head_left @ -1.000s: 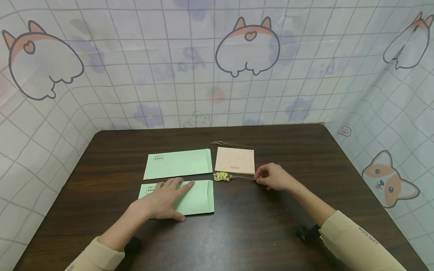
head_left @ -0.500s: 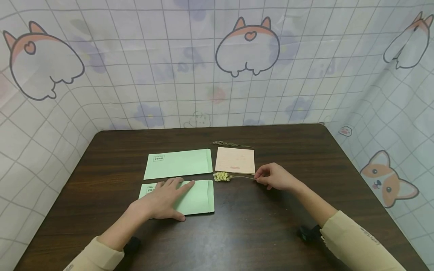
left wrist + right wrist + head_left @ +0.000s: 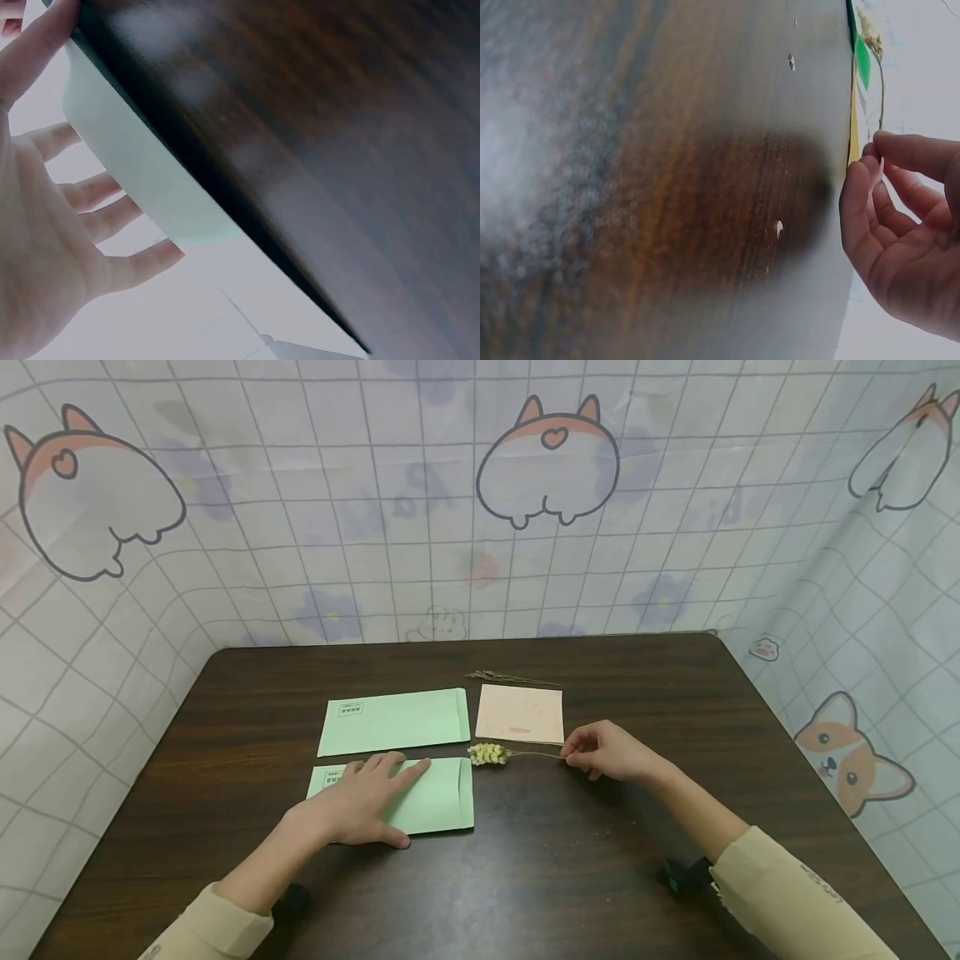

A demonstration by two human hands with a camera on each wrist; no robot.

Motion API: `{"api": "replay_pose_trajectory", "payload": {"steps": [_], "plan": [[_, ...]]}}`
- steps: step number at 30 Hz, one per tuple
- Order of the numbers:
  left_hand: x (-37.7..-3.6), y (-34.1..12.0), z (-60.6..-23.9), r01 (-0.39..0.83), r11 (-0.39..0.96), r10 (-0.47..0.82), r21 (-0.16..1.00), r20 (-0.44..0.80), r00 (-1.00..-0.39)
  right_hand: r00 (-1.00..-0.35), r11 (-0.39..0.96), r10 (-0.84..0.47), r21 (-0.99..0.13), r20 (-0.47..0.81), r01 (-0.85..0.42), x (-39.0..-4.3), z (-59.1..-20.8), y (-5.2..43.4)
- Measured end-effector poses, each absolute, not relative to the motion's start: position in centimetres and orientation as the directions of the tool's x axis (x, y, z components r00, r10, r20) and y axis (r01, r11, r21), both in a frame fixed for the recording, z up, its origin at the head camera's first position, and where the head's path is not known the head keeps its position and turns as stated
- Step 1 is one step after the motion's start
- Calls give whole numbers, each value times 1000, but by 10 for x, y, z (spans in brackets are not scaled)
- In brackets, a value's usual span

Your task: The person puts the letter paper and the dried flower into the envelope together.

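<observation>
My right hand [image 3: 611, 752] pinches the thin stem of a dried yellow flower [image 3: 489, 754] between thumb and fingertips. The blossom end points left, toward the near green envelope [image 3: 431, 810]. In the right wrist view the stem [image 3: 882, 97] rises from the fingertips. Fingers spread, my left hand [image 3: 367, 802] rests on the near envelope and covers much of its left half. Just beyond lies a second green envelope [image 3: 397, 722]. A pale pink square card [image 3: 519, 714], seemingly stacked on others, lies behind the flower stem.
A dried greenish sprig [image 3: 510, 679] lies behind the pink card. The dark wooden table [image 3: 540, 893] ends at a patterned cloth backdrop [image 3: 435, 552] behind and on both sides. A dark band [image 3: 686, 877] shows beneath the right wrist.
The yellow flower has shifted slightly left and nearer, so its blossoms stand a little farther from the pink card. The left hand stays on the envelope.
</observation>
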State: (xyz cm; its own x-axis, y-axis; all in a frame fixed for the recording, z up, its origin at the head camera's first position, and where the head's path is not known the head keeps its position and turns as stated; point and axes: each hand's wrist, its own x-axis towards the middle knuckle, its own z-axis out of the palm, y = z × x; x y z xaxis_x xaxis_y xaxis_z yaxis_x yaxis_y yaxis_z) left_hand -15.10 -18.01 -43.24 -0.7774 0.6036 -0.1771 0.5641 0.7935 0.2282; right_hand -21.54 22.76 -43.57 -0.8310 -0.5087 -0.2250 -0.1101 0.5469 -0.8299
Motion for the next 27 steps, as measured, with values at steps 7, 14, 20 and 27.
{"api": "replay_pose_trajectory", "payload": {"steps": [7,14,20,27], "plan": [[-152,-181,-434,563,794,603,228,-177,-778,-813,547,-537,-827,-227,-130,-216,-438,230],[-151,-181,-434,567,792,605,227,-170,-778,-817,545,-531,-828,-224,-127,-216,-438,232],[-151,-180,-434,574,788,610,223,-161,-776,-819,540,-526,-834,-229,-114,-216,-437,234],[-151,-180,-434,579,785,614,220,-154,-774,-801,532,-550,-838,-235,-119,-215,-438,233]]}}
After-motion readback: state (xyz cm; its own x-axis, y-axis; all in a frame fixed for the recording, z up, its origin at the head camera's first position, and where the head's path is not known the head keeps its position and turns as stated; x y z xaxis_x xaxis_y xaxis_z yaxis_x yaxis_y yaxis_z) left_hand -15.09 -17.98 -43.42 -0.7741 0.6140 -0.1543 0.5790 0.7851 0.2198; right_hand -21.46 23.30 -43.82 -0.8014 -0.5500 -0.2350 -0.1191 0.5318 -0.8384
